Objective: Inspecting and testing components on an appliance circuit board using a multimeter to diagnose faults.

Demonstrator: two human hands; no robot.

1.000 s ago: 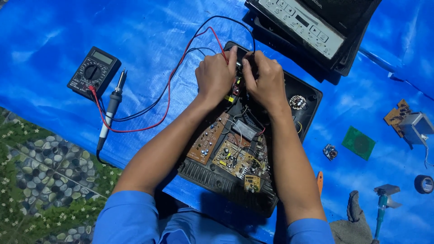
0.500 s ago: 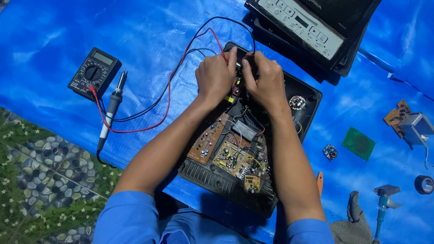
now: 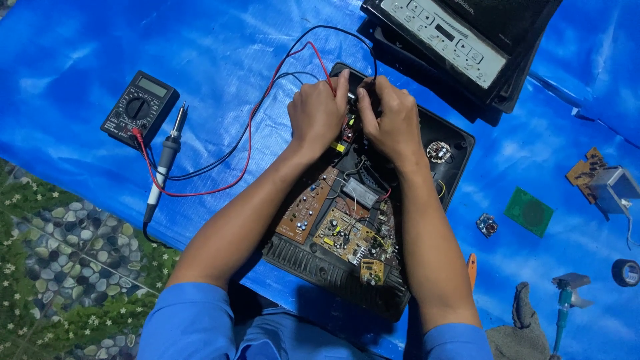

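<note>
Nothing has shifted: both hands stay at the far end of the opened appliance.
Left hand (image 3: 319, 112) and right hand (image 3: 391, 120) sit close together, fingers pinched on the probe leads (image 3: 248, 143) over the circuit board (image 3: 347, 220); multimeter (image 3: 139, 107) lies untouched.

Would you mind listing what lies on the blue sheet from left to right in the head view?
Multimeter → soldering iron → left hand → right hand → small blue part → green board → metal box with board → tape roll.
</note>
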